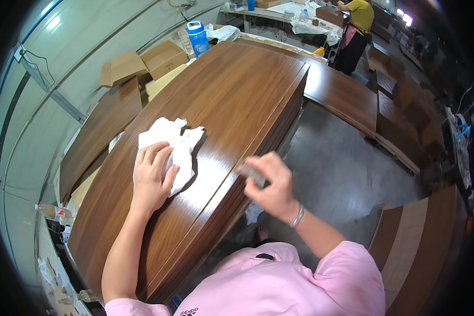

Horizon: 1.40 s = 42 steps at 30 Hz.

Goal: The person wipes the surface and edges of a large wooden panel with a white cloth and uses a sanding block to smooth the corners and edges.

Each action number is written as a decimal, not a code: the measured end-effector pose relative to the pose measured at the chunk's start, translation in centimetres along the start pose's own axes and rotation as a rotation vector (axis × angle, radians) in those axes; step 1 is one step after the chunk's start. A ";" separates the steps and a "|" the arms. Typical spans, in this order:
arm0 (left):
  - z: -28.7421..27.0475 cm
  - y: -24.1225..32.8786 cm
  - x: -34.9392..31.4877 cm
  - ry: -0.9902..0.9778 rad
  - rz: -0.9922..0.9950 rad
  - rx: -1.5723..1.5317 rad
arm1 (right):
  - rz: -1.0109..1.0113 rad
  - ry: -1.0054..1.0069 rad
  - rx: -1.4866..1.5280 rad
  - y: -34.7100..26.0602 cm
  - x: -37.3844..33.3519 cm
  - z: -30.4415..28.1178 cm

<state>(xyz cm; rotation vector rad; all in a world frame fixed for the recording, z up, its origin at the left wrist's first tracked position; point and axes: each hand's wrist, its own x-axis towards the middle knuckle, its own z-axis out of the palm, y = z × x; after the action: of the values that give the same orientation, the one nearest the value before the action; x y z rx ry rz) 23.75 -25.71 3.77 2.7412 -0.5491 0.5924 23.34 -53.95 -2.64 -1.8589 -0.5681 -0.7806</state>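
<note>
A crumpled white cloth (180, 152) lies on the top panel of a stack of dark brown wood panels (195, 100). My left hand (151, 176) rests on the cloth, its fingers curled into it and pressing it against the wood. Just off the stack's right-hand edge, my right hand (273, 181) pinches a small greyish-brown block (252, 174) between thumb and fingers. Motion smears the block, so its exact kind does not show. Its near end is close to the panel's edge; I cannot tell whether it touches.
Open cardboard boxes (160, 58) and a blue jug (197, 38) stand beyond the stack's far left. Another brown panel (342, 95) lies at the far right. A plastic bottle (55, 213) is at left. A co-worker in yellow (359, 26) stands at a far table.
</note>
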 end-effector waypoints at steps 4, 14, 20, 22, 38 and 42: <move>-0.4 0.1 -0.1 -0.008 -0.034 0.005 | 0.081 0.171 -0.164 9.3 5.8 -2.4; -0.3 0.7 0.5 -0.034 -0.078 -0.004 | 0.412 0.310 -0.482 29.5 20.1 -11.1; -0.4 1.0 0.6 -0.014 -0.064 -0.007 | 0.264 0.186 -0.314 27.2 17.7 -9.7; -0.2 0.7 0.5 0.000 -0.072 -0.016 | 0.149 0.158 -0.256 22.7 15.3 -8.1; -2.2 -1.6 -3.0 0.254 0.022 -0.031 | -0.272 -0.194 0.120 -10.5 -5.3 5.6; -10.6 -1.3 -9.4 0.295 0.049 -0.040 | -0.407 -0.281 0.136 -16.0 -8.2 8.0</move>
<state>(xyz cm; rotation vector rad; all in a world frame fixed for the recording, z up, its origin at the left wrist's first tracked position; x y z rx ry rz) 12.78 -18.00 8.63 2.5436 -0.5493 0.9661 8.95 -40.67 -1.10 -1.7593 -1.1761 -0.7212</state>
